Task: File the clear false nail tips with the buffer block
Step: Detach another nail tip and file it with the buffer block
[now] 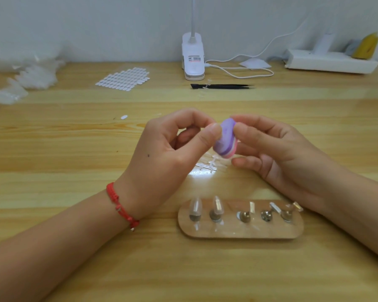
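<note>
The right hand (277,153) is clamped on the purple buffer block (225,138), thumb on top and fingers curled behind it, holding it up off the tabletop (74,149) between the two hands. The left hand (172,144) has its fingers curled, with thumb and forefinger brought together against the block's left face. Whether a nail tip is pinched there is hidden by the fingertips, so I cannot tell what, if anything, that hand holds.

Just below the right wrist, toward the person, lies a wooden stand (240,233) with five holders. The two nearest the left hand carry clear nail tips (195,207). The other three show only bare metal posts and small clips. Clear plastic offcuts (207,167) lie on the tabletop directly under the hands.

Judging from this, the task is under way but not far along: two tips at most look finished and mounted, filing seems to be in hand on a third, and several empty holders suggest more tips are left to do.
</note>
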